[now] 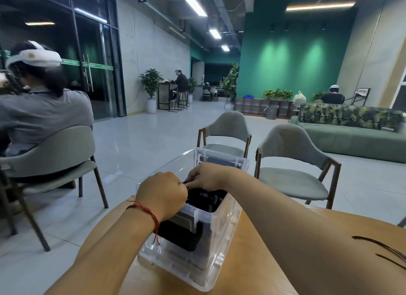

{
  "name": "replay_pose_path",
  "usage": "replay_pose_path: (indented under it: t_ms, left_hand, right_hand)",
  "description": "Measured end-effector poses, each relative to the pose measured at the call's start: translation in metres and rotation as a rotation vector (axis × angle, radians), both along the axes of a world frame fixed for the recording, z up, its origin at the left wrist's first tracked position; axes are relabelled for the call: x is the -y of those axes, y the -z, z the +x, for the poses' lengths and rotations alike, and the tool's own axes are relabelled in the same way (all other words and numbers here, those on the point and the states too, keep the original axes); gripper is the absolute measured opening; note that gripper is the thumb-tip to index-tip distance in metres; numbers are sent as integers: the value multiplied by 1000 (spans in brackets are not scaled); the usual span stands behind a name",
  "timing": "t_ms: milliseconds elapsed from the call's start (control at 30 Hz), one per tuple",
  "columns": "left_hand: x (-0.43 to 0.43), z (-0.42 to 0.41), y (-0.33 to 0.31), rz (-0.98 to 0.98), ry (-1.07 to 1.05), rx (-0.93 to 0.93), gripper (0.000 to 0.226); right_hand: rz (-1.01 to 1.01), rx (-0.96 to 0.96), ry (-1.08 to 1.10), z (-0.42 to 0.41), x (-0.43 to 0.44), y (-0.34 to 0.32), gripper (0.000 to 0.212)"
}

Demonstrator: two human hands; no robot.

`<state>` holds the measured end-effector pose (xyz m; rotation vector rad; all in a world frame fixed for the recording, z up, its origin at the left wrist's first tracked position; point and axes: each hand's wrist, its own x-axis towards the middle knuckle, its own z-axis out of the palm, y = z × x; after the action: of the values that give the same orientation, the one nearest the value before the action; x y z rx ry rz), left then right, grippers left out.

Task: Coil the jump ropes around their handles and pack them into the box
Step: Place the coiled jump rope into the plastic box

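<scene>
A clear plastic box (222, 239) stands on the wooden table (329, 261) in front of me. Black coiled jump ropes (206, 199) fill its inside. Both hands hover over the middle of the box. My left hand (162, 193), a red string at its wrist, has its fingers curled down onto the black bundle. My right hand (207, 177) pinches a black piece of rope or handle right beside the left fingers. What the fingers grip is mostly hidden by the hands.
Two grey-green chairs (292, 169) stand just beyond the table. A seated person (41, 110) in a grey shirt is at the left. A dark strand (382, 248) lies on the table at the right. A green sofa (351, 136) is further back.
</scene>
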<state>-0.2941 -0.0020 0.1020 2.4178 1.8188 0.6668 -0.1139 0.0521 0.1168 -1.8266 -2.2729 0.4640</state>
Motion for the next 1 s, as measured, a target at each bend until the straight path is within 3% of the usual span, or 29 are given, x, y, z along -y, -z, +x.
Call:
replay_pose_path:
  t_ms: [100, 200, 267, 333, 433, 567, 800, 1000]
  left_hand:
    - [-4, 0, -9, -79, 38, -64, 28]
    - [-13, -7, -17, -208, 118, -102, 8]
    - [-20, -11, -22, -313, 176, -61, 22]
    - [-26, -10, -28, -394, 249, -142, 35]
    - [-29, -1, -36, -461, 317, -371, 33]
    - [-28, 10, -42, -486, 298, -488, 32]
    - [-29, 23, -36, -499, 239, -557, 29]
    - [-40, 28, -34, -553, 181, -549, 21]
  right_hand:
    - [76, 244, -80, -16, 7, -8, 40]
    - [106, 451, -119, -24, 12, -7, 30]
    - [100, 446, -69, -19, 11, -3, 26]
    - [100, 446, -73, -16, 13, -2, 25]
    - [114, 378, -107, -8, 22, -6, 29]
    - [192, 169, -100, 10, 41, -21, 28]
    - [200, 581, -188, -20, 48, -14, 15]
    - [113, 614, -178, -24, 41, -13, 13]
